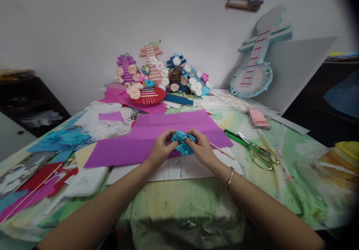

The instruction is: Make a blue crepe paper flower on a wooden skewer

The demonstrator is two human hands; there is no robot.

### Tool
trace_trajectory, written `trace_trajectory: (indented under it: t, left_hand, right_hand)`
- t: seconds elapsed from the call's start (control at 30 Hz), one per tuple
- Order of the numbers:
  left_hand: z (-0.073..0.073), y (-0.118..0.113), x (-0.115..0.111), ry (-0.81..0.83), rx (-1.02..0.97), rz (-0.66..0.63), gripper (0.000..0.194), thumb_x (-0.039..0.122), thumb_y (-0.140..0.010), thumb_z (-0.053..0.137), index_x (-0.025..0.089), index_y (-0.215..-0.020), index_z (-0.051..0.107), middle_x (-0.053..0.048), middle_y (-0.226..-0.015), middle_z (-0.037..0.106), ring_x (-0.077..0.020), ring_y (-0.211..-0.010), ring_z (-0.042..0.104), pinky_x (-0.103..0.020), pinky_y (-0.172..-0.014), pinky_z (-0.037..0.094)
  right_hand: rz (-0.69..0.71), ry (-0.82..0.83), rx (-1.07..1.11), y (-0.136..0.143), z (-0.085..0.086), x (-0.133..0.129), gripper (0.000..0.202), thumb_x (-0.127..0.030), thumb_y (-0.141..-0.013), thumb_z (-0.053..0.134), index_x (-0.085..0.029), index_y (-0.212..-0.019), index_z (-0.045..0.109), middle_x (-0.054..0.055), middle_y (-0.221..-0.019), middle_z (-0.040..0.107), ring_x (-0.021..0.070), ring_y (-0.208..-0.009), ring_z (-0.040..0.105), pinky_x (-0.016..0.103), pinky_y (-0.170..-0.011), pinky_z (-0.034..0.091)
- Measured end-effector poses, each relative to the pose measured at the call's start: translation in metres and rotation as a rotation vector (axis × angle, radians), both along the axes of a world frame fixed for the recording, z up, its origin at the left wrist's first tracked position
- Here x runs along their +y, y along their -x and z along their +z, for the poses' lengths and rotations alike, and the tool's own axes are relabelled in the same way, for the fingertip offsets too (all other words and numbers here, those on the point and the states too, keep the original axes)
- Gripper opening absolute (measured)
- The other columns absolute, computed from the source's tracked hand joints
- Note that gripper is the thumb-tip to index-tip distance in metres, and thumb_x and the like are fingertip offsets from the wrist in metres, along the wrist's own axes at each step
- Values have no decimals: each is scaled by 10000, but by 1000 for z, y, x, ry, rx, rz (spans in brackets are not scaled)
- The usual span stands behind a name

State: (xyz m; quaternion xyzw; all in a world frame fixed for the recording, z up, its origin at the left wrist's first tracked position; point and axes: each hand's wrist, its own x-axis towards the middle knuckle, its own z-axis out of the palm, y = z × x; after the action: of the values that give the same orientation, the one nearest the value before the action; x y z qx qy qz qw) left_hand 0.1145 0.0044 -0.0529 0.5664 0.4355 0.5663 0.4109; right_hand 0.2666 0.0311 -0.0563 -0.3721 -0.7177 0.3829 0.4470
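Between both hands, above the table's middle, is a crumpled blue paper flower [183,145]. My left hand [164,145] pinches it from the left, and my right hand [200,147] grips its other side with the thumb pressed on the paper. Some fingertips are hidden behind the blue paper. Beneath the hands lies a wide purple paper sheet [117,149], partly covering a white board [157,172]. A thin wooden stick [223,151] rests just right of my right hand.
Scissors [262,156] and a green-handled cutter [237,137] lie to the right, near a yellow-lidded container [346,156]. On the left are a white power bank [86,182], red paper scraps [42,175] and white shredded paper [112,124]. Decorated instrument models [153,68] stand along the wall.
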Motion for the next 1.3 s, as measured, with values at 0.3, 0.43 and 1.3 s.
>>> trace_trajectory:
  t: [0.3,0.43,1.3]
  left_hand:
    - [0,-1,-1,15,-6,-69,354,184,-618,689,157,-953,575,-35,-886,618,-177,-849,575,-262,-730,448]
    - [2,-1,-1,79,-92,-78,288,230,-642,667,155,-911,596,-29,-845,622,-166,-790,575,-258,-693,445]
    - [2,0,-4,-40,131,103,177,139,-585,636,160,-752,581,7,-702,596,-137,-673,558,-239,-630,442]
  right_hand:
    - [18,-75,13,0,5,-3,131,-230,-771,556,-174,-880,602,35,-894,596,150,-806,551,249,-652,443]
    - [-7,-53,2,1,4,-4,137,-292,-807,533,-176,-862,580,16,-802,587,128,-703,537,241,-609,434]
    - [-51,-256,-208,0,7,-7,80,-124,-681,516,-173,-740,542,-12,-690,565,113,-635,495,220,-561,354]
